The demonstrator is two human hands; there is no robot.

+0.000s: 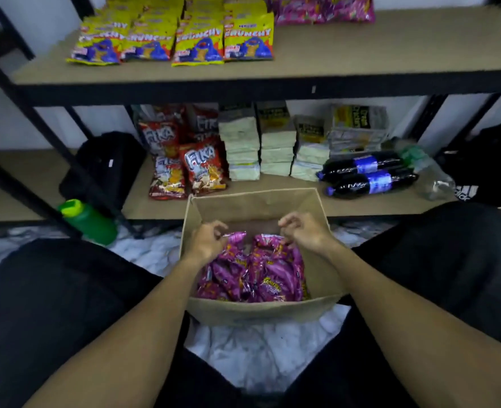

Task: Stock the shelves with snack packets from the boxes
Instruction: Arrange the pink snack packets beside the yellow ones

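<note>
Centre frame | left hand point(206, 241), right hand point(302, 231) pinching shiny pink foil snack packets point(255, 272) in brown cardboard box point(261, 312) | just beneath fingers point(287, 223), long axes toward lower frame

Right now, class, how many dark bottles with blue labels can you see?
2, both lying at the right of the lower shelf: the rear dark bottle and the front dark bottle. Others may hide behind.

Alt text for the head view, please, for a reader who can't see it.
Both hands reach into an open brown cardboard box on the floor, the left grip and the right grip each pinching the top of a shiny magenta snack packet. Behind it, black-framed shelves hold yellow snack packets and more magenta ones above, red snack packets below.
</note>
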